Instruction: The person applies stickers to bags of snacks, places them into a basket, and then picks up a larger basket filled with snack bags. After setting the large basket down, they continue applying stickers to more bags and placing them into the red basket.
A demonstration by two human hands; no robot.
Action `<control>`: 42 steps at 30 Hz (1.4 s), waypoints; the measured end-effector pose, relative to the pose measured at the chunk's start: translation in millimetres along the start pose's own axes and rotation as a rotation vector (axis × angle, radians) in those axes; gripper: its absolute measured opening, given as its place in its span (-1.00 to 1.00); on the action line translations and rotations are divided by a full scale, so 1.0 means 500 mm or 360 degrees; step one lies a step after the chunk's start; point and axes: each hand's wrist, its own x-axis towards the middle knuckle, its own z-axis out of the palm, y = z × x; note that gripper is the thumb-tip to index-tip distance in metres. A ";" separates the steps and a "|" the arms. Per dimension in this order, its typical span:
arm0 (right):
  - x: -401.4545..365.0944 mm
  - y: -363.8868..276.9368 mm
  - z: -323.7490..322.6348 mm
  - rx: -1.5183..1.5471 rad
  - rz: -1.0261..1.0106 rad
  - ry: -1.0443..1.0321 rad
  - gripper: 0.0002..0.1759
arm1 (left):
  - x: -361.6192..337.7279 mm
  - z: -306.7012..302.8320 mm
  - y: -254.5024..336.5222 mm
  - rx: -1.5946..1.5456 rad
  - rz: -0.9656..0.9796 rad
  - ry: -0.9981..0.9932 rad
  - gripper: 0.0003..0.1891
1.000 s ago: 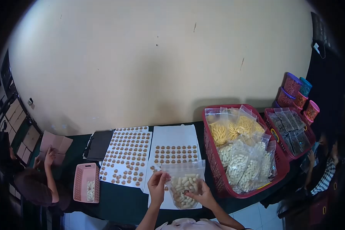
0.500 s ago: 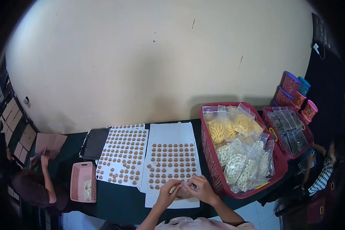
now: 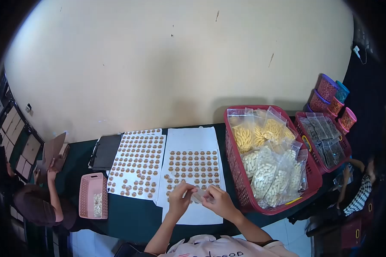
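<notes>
My left hand and my right hand meet over the lower part of a white sheet with rows of round brown stickers. Between them is a small clear plastic piece, pinched by the fingers of both hands; its details are too small to tell. Another sticker sheet lies to the left. Right of my hands stands a large red basket holding clear bags of white pieces and yellow pieces.
A smaller red basket with dark packets is at the right, near stacked lidded tubs. A pink basket and black folder are at the left. One person holds brown card; another person sits at the right.
My hands have shifted slightly left and up from the sheet's lower edge, still at the plastic. The person at the left has raised the brown card. The camera view has shifted slightly.
</notes>
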 end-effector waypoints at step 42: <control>-0.112 -0.010 0.016 0.0470 0.0146 0.0373 -0.73 | -0.113 0.033 -0.009 -0.0262 -0.0111 -0.0267 -0.83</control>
